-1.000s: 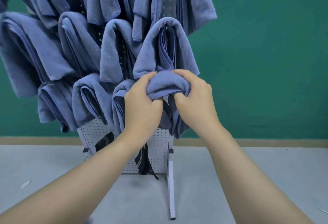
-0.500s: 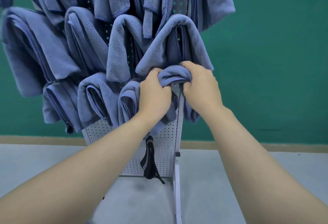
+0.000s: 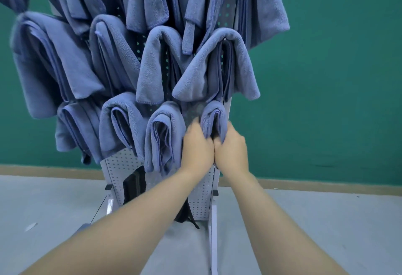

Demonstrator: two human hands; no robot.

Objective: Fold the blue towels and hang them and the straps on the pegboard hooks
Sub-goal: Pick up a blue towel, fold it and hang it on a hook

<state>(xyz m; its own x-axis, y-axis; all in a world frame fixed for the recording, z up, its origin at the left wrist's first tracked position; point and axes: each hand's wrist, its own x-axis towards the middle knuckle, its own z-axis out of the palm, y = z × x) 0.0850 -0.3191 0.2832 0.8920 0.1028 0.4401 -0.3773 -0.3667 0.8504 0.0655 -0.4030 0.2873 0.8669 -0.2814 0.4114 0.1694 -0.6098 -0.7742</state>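
Head view: both hands meet at centre of frame, pressed knuckle to knuckle w/ arms coming in from lower left & lower right. Left hand (image 3: 196, 146) and right hand (image 3: 231, 149) each have fingers curled in on the lower part of a folded blue microfibre towel (image 3: 213, 120), which is draped over a hook at the lower right of the white perforated metal pegboard (image 3: 201, 190); hands are motion-blurred, so exact finger placement can't be told beyond clamped on the cloth. Just left of it hangs another folded blue towel (image 3: 162, 137), and more fill the rows above & to the left, covering most of the board up to the top edge of frame. A black strap (image 3: 134, 183) hangs low on the board at lower centre-left; a second dark strap (image 3: 187, 216) dangles behind the left forearm. Board stands on white legs on a grey floor (image 3: 326, 231), w/ a green wall (image 3: 337, 78) behind.
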